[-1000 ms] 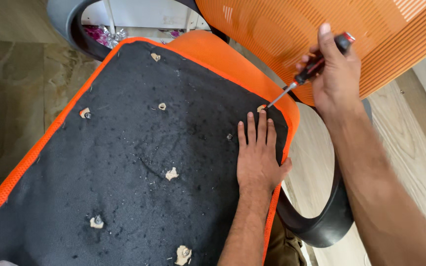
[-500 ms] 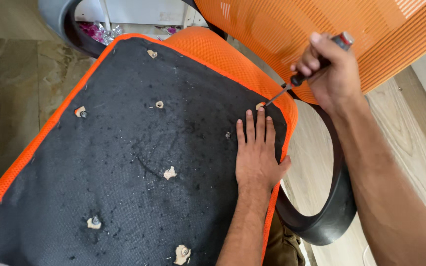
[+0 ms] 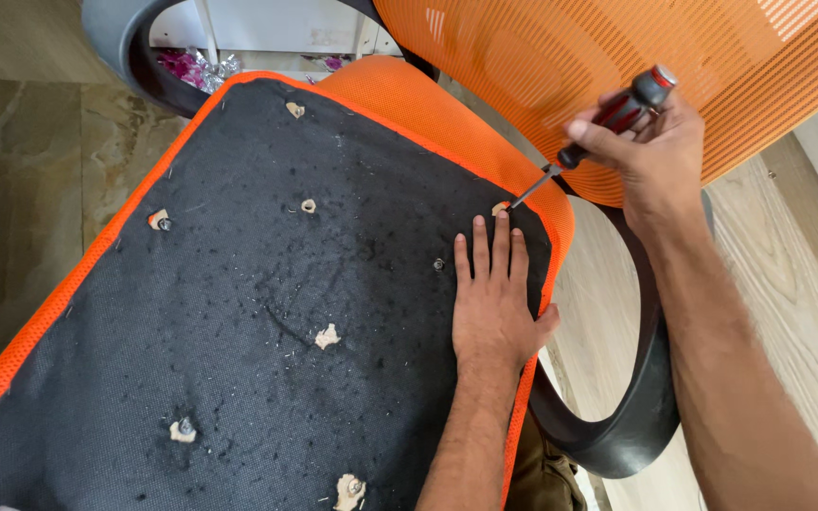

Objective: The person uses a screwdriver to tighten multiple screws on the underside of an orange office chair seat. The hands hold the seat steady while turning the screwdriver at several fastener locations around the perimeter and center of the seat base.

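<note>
I see my left hand (image 3: pixel 492 308) lying flat, palm down, on the black underside of the seat (image 3: pixel 267 312), fingers straight and close together, pointing toward the far right corner; it grips nothing, only presses on the cloth. Its forearm comes up from the bottom edge. My right hand (image 3: pixel 650 151) is closed around the red and black handle of a screwdriver (image 3: pixel 598 132), wrist bent, with the arm reaching in from the lower right. The screwdriver slants down to the left, and its tip meets a torn hole (image 3: pixel 501 207) at the seat's corner, just beyond my left fingertips. A small screw (image 3: pixel 438 264) sits in the cloth just beside the left index finger. The orange mesh backrest (image 3: pixel 617 66) lies behind the right hand.
</note>
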